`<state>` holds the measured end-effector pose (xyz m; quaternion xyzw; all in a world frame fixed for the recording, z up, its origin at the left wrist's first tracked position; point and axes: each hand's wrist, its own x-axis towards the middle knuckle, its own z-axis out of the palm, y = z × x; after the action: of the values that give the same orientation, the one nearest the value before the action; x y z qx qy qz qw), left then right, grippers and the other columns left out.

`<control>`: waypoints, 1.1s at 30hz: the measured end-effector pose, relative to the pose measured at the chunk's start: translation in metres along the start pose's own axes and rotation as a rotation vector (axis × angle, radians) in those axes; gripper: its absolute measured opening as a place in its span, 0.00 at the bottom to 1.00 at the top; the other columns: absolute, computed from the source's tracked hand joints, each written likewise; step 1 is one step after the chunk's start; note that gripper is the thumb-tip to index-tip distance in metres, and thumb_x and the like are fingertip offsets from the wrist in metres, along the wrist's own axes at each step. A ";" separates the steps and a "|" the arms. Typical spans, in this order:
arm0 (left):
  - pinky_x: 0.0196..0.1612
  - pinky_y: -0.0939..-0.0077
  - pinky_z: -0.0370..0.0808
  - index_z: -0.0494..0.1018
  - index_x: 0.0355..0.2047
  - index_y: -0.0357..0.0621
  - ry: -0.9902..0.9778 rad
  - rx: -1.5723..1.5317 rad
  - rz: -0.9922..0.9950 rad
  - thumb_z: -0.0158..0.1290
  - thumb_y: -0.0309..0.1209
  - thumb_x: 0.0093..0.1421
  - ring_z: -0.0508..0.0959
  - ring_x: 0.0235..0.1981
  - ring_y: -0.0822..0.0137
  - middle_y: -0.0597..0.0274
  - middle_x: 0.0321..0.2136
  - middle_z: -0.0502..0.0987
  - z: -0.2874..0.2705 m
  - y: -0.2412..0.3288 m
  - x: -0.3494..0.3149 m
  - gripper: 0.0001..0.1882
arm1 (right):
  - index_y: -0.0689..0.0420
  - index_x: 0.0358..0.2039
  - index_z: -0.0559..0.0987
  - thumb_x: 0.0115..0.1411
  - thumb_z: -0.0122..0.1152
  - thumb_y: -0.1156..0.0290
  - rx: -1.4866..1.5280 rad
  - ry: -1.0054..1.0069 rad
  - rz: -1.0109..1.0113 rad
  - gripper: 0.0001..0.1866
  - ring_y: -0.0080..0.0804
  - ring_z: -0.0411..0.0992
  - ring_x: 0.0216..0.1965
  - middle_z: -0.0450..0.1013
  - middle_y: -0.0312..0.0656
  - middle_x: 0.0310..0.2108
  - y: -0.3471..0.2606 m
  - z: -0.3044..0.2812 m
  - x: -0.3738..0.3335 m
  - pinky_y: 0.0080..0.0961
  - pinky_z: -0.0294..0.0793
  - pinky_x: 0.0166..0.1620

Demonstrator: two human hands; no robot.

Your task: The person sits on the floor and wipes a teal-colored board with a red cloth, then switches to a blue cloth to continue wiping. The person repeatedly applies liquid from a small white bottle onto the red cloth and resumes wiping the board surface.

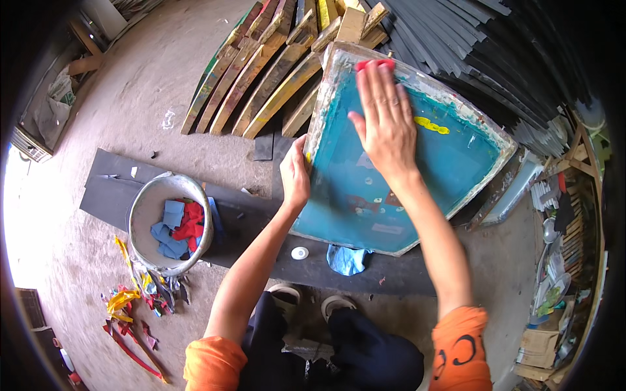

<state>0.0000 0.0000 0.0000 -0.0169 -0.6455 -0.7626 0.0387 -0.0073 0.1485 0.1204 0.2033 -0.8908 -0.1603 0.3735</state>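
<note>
A screen-printing frame (339, 208) with teal mesh and a paint-crusted border stands tilted in front of me. My left hand (295, 176) is closed around its left edge, the fingers partly hidden behind it. Near the frame's upper left corner, my right hand (389, 130) presses a red rag (375, 64) to the mesh, fingers stretched over it; most of the rag is hidden beneath them. A yellow paint smear (432, 126) lies on the mesh to the right of that hand. Below the frame's lower edge rests a crumpled light-blue cloth (347, 260), beside a small white round cap (299, 253).
At left stands a bucket (139, 225) with blue and red cloth pieces. Colored scraps (124, 301) litter the floor beside it. Several wooden frames (261, 85) lean behind, with stacked dark sheets (450, 58) at the far right. A black board (244, 221) lies under the frame.
</note>
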 end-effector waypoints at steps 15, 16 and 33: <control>0.48 0.70 0.62 0.61 0.49 0.38 0.080 0.260 0.690 0.39 0.40 0.63 0.67 0.40 0.63 0.51 0.40 0.66 0.047 0.116 0.069 0.20 | 0.62 0.60 0.50 0.57 0.48 0.55 0.002 0.056 0.614 0.37 0.48 0.42 0.63 0.43 0.53 0.62 0.036 -0.024 -0.073 0.42 0.44 0.61; 0.47 0.71 0.63 0.61 0.50 0.38 0.054 0.236 0.693 0.39 0.40 0.63 0.67 0.39 0.64 0.52 0.40 0.66 0.043 0.112 0.075 0.20 | 0.63 0.61 0.48 0.58 0.47 0.56 -0.003 0.153 0.728 0.37 0.50 0.39 0.64 0.41 0.55 0.62 0.048 -0.024 -0.086 0.43 0.42 0.62; 0.42 0.81 0.64 0.58 0.53 0.43 -0.007 0.161 0.581 0.41 0.40 0.63 0.67 0.34 0.73 0.63 0.33 0.69 0.042 0.103 0.072 0.22 | 0.67 0.61 0.41 0.59 0.43 0.52 0.035 0.285 1.005 0.41 0.55 0.32 0.64 0.34 0.59 0.62 0.065 -0.027 -0.095 0.49 0.35 0.62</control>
<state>-0.0643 0.0215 0.1137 -0.2005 -0.6722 -0.6659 0.2540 0.0569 0.2472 0.1096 -0.2232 -0.8212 0.0828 0.5186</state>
